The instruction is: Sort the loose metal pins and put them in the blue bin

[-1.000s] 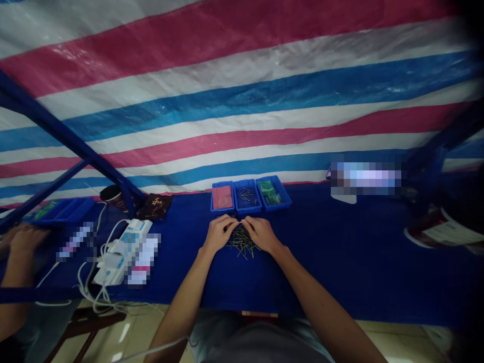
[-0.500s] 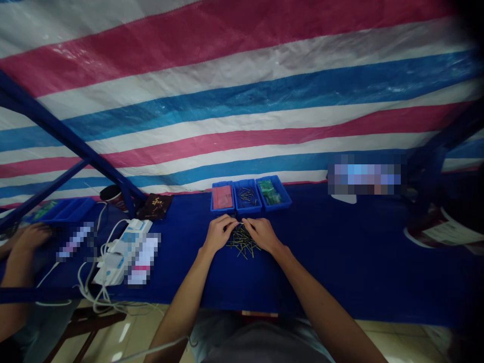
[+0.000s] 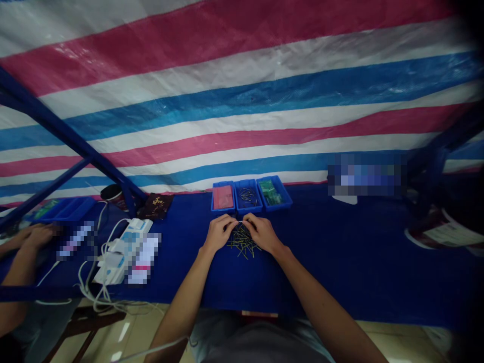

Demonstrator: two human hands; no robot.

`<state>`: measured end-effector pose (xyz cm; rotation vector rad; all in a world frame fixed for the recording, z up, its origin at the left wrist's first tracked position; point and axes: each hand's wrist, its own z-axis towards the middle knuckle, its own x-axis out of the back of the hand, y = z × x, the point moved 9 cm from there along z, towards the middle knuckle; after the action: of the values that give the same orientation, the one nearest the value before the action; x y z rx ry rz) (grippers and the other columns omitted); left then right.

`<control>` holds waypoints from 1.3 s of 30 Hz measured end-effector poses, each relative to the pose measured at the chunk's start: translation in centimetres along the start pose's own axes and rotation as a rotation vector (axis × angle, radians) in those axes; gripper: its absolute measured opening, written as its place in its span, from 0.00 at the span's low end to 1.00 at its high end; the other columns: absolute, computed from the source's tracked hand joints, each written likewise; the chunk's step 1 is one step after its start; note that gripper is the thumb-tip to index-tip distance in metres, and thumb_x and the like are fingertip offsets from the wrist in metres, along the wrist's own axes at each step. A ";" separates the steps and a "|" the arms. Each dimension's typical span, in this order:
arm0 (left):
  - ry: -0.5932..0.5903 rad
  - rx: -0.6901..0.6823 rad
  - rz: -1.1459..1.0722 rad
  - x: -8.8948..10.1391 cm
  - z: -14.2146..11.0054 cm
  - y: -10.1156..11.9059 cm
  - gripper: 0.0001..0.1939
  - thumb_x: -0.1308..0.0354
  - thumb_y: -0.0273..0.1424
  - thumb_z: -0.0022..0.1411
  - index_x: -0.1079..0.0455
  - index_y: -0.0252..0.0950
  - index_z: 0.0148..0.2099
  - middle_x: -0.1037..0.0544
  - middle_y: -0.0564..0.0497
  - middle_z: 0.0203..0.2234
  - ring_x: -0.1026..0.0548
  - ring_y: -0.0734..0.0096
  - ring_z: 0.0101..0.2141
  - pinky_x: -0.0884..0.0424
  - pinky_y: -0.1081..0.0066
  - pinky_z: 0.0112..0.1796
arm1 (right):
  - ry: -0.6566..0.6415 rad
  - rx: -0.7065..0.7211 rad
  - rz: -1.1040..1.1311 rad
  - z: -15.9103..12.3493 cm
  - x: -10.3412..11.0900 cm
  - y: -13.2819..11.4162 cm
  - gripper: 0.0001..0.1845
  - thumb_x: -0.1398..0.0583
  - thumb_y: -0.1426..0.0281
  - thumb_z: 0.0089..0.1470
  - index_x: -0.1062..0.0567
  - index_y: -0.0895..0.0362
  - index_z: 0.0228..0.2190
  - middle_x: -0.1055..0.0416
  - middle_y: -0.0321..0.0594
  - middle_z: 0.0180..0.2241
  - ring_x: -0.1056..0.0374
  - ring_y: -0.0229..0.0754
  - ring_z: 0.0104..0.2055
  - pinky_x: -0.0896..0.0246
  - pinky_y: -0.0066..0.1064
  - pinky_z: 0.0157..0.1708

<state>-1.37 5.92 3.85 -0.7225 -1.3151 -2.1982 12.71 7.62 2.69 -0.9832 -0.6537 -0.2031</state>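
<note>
My left grip (image 3: 218,233) and my right grip (image 3: 263,233) meet above the far edge of the pile (image 3: 244,245), each with thumb and finger pinching what looks like one slim piece (image 3: 240,222) stretched between them. Holding it from both ends seems to suit something so thin: neither side has to clamp hard, and the short middle stays in sight. What exactly it is, I cannot tell at this size.

The pile itself, a loose criss-cross of thin, dark, yellowish rods, lies on the blue counter (image 3: 340,267) between my forearms, probably so that I need hardly reach for any of it. Just beyond the pile stand three blue trays side by side, most likely to have each kind apart and close by. Beyond the pile and slightly left is the left tray (image 3: 223,212) with pink sheets or packets (image 3: 223,196); straight beyond it, the middle tray (image 3: 250,209) with scattered slim pieces; beyond and to its right, the right tray (image 3: 280,205) with green packets (image 3: 269,190).

Well to the left of the pile lie a white power strip (image 3: 130,242) and its cables, apparently out of my elbows' way. Farther left of the pile, a co-worker's hand (image 3: 39,235) rests near another blue tray (image 3: 70,209).
</note>
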 end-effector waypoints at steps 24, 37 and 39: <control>0.092 0.059 -0.058 1.0 0.0 -0.8 0.16 0.46 0.38 0.69 0.23 0.35 0.35 0.23 0.49 0.27 0.28 0.71 0.28 0.34 0.72 0.32 | 0.230 -0.064 0.014 -0.2 3.1 0.5 0.21 0.51 0.59 0.68 0.26 0.55 0.30 0.29 0.37 0.23 0.33 0.39 0.24 0.43 0.29 0.29; 0.134 0.200 -0.114 0.9 -0.1 -2.9 0.18 0.44 0.42 0.67 0.21 0.34 0.39 0.26 0.55 0.18 0.31 0.74 0.21 0.34 0.74 0.28 | 0.427 -0.111 -0.112 -0.4 4.9 2.0 0.18 0.45 0.59 0.65 0.20 0.54 0.43 0.26 0.37 0.22 0.33 0.40 0.23 0.39 0.30 0.29; 0.149 0.217 -0.059 1.0 0.0 -3.2 0.17 0.44 0.42 0.66 0.20 0.35 0.40 0.27 0.56 0.17 0.31 0.75 0.20 0.35 0.74 0.28 | 0.333 -0.068 -0.073 -0.5 4.1 1.7 0.16 0.45 0.60 0.65 0.20 0.53 0.41 0.22 0.40 0.30 0.29 0.41 0.27 0.37 0.31 0.32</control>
<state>-4.20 7.13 2.40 -0.4353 -1.4843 -2.0679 16.96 8.67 3.76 -0.9633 -0.3791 -0.4452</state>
